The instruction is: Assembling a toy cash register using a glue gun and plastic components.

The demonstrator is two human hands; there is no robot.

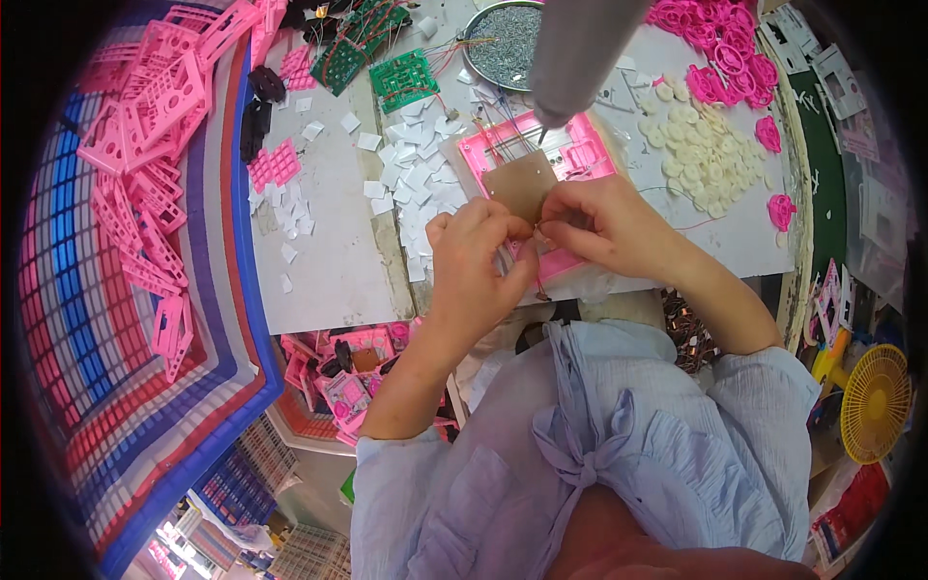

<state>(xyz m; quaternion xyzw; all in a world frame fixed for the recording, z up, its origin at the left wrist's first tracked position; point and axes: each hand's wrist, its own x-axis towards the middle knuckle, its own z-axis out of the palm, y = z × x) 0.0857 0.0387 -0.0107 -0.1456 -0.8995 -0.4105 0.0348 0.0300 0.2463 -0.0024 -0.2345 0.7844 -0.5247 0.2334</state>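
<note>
At the near edge of a brown board [520, 186], my left hand [476, 253] and my right hand [604, 224] meet, fingertips pinched close together. What lies between the fingers is too small to make out. The flat board rests tilted over a pink plastic housing [597, 145], covering part of its inside. Thin wires [495, 143] run out from the housing's far left side. A small wire end [541, 293] pokes out below the housing. Just beyond the board hangs the tip of a grey power screwdriver [570, 68], touched by neither hand.
White square pads [416, 164] lie scattered left of the housing. Farther off are green circuit boards [404, 79] and a round tray of screws [507, 43]. Cream plastic pieces [710, 159] and pink rings [730, 58] pile up at right. A striped crate [208, 319] of pink frames borders the left.
</note>
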